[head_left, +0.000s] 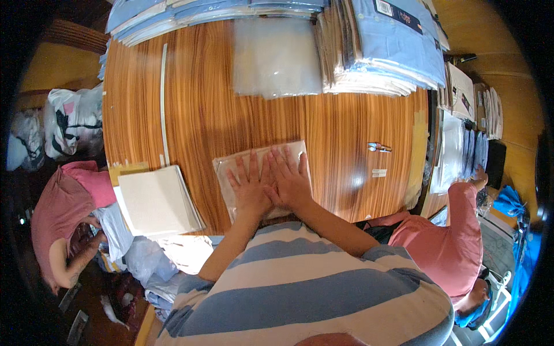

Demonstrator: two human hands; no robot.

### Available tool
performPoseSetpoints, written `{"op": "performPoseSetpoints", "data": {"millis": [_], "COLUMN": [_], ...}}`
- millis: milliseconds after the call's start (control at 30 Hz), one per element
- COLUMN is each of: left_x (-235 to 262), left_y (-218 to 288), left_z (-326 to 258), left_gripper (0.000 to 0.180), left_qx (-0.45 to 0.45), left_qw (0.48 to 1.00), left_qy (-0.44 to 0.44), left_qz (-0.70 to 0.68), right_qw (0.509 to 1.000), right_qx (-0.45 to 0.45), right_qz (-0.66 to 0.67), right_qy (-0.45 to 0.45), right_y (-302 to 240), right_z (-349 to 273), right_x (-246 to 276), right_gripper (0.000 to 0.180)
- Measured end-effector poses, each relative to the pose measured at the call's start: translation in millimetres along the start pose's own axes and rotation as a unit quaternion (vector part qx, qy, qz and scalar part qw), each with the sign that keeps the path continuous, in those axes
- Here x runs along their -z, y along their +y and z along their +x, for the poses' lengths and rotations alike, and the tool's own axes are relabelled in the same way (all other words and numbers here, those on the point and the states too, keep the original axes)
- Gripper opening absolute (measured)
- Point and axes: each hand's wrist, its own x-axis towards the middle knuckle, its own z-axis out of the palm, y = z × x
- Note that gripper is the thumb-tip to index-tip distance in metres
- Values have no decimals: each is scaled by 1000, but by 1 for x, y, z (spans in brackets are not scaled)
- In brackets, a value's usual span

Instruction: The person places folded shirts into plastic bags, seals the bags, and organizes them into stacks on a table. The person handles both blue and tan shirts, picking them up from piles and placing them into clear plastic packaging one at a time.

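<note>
A flat beige packet (223, 173), perhaps folded cloth in a clear plastic sleeve, lies at the near edge of the wooden table, close against my striped shirt. My left hand (251, 190) presses flat on its middle with the fingers spread. Beside it, my right hand (290, 183) also lies palm down, fingers stretched out, and the thumbs meet or overlap. Both hands are open and grip nothing; they cover much of the packet. To the left rests a stack of cream-coloured sheets (153, 199), possibly card.
Clear plastic bags (277, 60) lie at the table's far side, beside piled packaged blue shirts (398, 52). A small pen-like item (379, 147) is on the right. People in pink stand at the left (63, 202) and right (441, 248). More packets (476, 147) fill a right-hand surface.
</note>
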Motion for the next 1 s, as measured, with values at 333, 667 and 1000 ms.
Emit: {"op": "performPoseSetpoints", "data": {"millis": [333, 667, 1000], "left_x": [11, 18, 107], "left_y": [-2, -79, -88], "left_z": [7, -45, -52], "left_gripper": [72, 39, 36], "left_qx": [-20, 190, 59], "left_qw": [999, 717, 543], "left_qy": [20, 124, -80], "left_qz": [-37, -659, -834], "right_qw": [999, 920, 892], "right_qx": [9, -308, -19], "right_qz": [-28, 232, 375], "right_qy": [38, 68, 252], "right_y": [-4, 10, 9], "right_z": [2, -53, -103], "right_x": [2, 56, 78], "right_gripper": [78, 61, 26]}}
